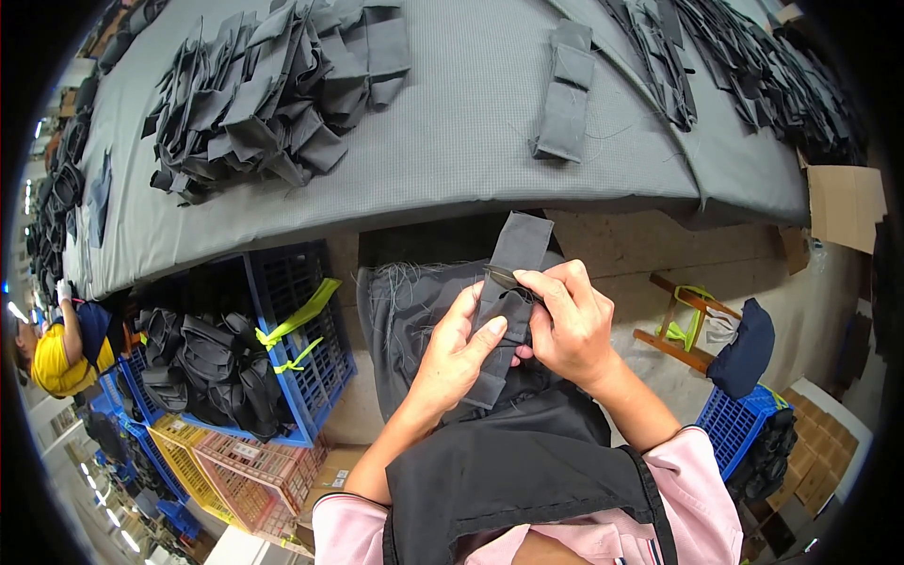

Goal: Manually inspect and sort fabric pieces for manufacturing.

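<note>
Over my lap, a dark grey fabric strip (521, 243) with stitched sections runs from the far end near the table edge down past my hands. My left hand (452, 360) pinches its middle between thumb and fingers. Close against it, my right hand (572, 320) grips small thread snips (501, 276), whose dark pointed blades lie across the strip; the fingers cover most of their body. Loose thread ends (414, 292) are scattered on the dark cloth (386, 325) over my knees.
A grey-covered table (452, 141) spans the front, with a heap of fabric strips (264, 94) on its left and one strip (565, 89) apart. Blue crates (301, 348) with black pouches stand left. A wooden stool (683, 320) is at right. A person in yellow (61, 358) is far left.
</note>
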Available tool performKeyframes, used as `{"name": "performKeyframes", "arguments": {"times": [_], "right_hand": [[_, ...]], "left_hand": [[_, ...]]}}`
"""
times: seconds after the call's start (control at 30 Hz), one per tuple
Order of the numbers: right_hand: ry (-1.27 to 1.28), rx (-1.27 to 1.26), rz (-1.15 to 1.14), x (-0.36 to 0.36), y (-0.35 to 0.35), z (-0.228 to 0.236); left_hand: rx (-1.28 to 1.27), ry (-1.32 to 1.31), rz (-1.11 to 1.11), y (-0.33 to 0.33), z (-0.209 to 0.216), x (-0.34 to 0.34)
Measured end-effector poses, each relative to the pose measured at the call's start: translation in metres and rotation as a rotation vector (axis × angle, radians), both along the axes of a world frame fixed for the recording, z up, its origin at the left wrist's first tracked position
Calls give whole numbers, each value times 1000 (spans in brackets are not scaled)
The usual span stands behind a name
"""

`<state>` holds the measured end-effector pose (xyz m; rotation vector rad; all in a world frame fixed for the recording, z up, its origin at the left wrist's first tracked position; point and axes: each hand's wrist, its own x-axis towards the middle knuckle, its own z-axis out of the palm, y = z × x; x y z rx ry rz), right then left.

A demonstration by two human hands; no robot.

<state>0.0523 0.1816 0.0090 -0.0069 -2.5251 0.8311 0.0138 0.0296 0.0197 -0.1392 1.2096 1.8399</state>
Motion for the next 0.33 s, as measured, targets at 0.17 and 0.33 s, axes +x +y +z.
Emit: {"name": "performKeyframes", "arguments": {"times": [0.17,0.33], "right_hand": [[-70,-20,27,4,1,-1],[-315,-669,2,-11,7,-5]], "left_hand": [[5,7,-13,-2,-1,1],[181,-130,45,-3,-14,-11]]}}
